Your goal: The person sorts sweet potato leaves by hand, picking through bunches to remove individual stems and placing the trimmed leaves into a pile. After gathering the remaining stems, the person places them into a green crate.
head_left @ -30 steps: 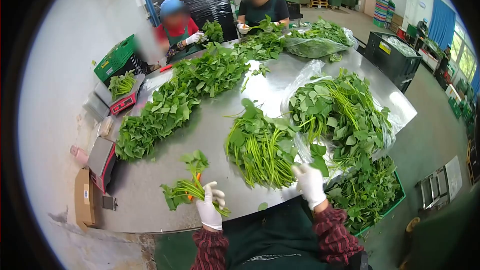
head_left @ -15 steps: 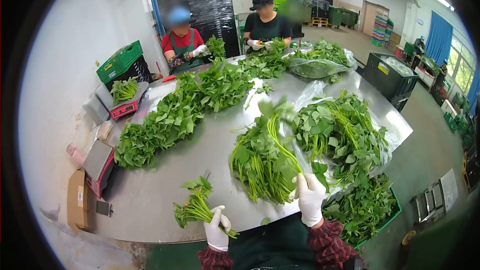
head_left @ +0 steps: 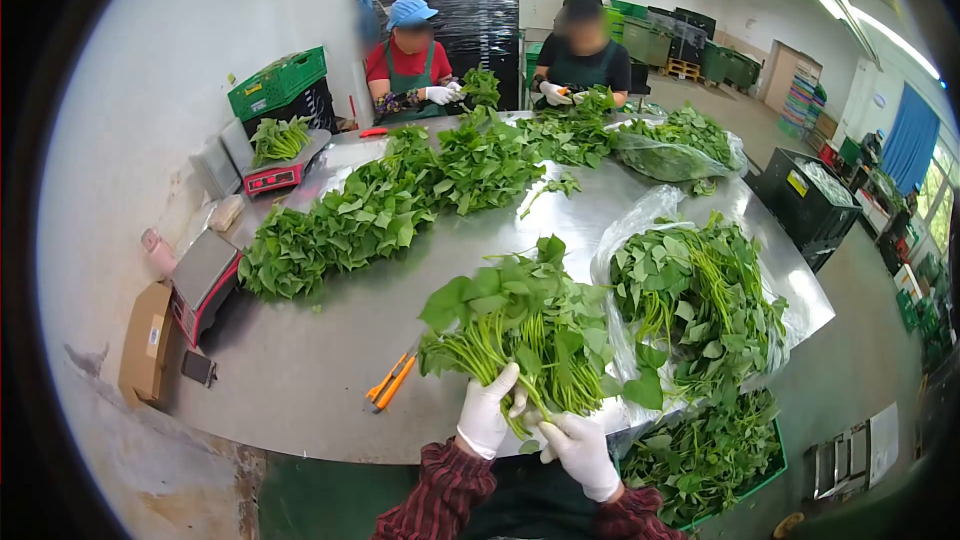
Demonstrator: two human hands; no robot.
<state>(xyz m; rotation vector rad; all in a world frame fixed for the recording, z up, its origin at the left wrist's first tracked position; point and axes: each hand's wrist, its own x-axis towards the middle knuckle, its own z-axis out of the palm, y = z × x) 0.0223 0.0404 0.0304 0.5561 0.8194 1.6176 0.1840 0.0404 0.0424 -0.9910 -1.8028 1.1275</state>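
My left hand (head_left: 487,412), in a white glove, is closed round the stems of a bunch of leafy greens (head_left: 475,335) whose leaves point away from me. Close beside it, my gloved right hand (head_left: 582,452) pinches the end of a leafy stem (head_left: 535,398) that lies against that bunch. Directly behind both hands rests a pile of leafy greens (head_left: 565,340), partly hidden by the held bunch. A cutting tool with two orange handles (head_left: 390,383) lies on the table to the left of my hands.
A plastic bag of greens (head_left: 700,290) sits at the right, above a green crate (head_left: 783,455) of greens. Neat bunches (head_left: 350,225) line the metal table (head_left: 300,370). Two scales (head_left: 275,177) and a phone (head_left: 199,368) stand left. Two people (head_left: 410,65) work across the table.
My left hand has moved right with its bunch, uncovering the orange-handled tool. My right hand has come down and left, bringing its stems to the bunch. The view has shifted slightly.
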